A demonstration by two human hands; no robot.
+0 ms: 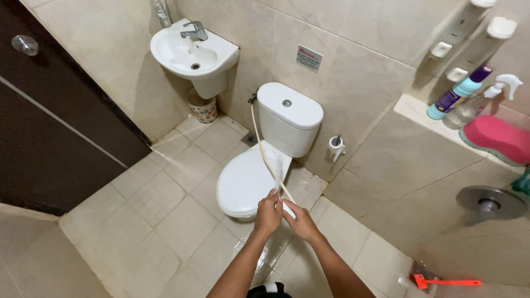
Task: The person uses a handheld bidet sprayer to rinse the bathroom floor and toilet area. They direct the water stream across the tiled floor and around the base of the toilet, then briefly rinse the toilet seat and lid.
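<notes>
The tiled floor point(165, 215) takes up most of the view, pale beige and wet-looking near the person's feet. A dark door point(49, 127) closes the left side. Against the far wall stands a white toilet point(259, 165) with its lid down and its cistern behind, and to its left a small white wash basin point(193, 55) hangs in the corner over a patterned waste bin point(204, 110). On the right a ledge point(419, 113) carries a blue bottle point(458, 94), a clear spray bottle point(486, 99) and a pink sponge-like thing point(497, 138). An orange-handled tool point(447, 282) lies on the floor at lower right.

Both hands meet just in front of the toilet lid. The left hand point(269, 212) has its grip closed around the white spray head point(277, 171), which stands roughly upright out of the top of the fist. The right hand point(301, 221) sits just beside it, touching or nearly touching, its grip closed on the lower end of the same piece or on the hose where it joins; which of the two cannot be told.

The hose point(262, 143) runs from the hands up and away to the left, over the lid's edge to a wall valve beside the cistern. Its long axis thus lies diagonally away from the person, and the left hand is the nearer to the spray head's tip.
</notes>
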